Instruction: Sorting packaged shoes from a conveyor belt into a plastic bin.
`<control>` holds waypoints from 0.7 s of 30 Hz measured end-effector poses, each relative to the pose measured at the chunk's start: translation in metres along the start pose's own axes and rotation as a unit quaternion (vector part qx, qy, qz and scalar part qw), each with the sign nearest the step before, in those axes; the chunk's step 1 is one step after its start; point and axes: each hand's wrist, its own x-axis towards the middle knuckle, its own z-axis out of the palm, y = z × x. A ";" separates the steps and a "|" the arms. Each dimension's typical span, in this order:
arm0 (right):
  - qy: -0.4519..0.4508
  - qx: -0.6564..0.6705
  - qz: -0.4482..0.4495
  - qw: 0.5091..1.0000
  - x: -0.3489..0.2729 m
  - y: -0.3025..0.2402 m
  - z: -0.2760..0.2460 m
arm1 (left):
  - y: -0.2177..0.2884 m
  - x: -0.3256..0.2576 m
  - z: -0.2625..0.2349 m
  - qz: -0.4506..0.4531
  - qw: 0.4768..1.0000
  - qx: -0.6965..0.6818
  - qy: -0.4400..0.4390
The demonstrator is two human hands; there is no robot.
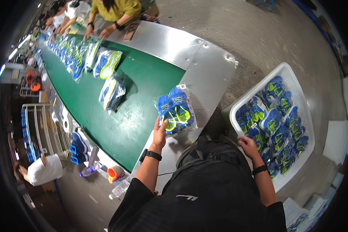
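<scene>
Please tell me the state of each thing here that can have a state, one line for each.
Left hand: shut on bagged pair of blue shoes, at the belt's end.
Right hand: open, resting on the bin rim.
White bin: nearly full of bagged shoes.
Green conveyor belt: carrying bagged pairs in a row.

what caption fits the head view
Left hand holds bagged shoes by the belt; right hand reaches the bin.

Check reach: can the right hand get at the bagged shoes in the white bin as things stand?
Probably yes. The right hand hovers at the near rim of the white bin, right beside the blue and green bagged shoes heaped inside. The bin is open-topped and nothing lies between them.
</scene>
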 end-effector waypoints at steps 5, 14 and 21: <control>0.020 0.066 -0.049 0.996 0.005 -0.070 -0.007 | 0.020 -0.002 0.042 -0.115 0.980 -0.137 -0.082; -0.048 0.337 0.017 0.940 0.012 -0.131 -0.022 | 0.042 -0.028 0.164 -0.241 0.950 -0.079 -0.185; -0.059 0.467 0.024 0.882 0.027 -0.081 -0.020 | 0.023 -0.060 0.232 -0.123 0.960 0.153 -0.198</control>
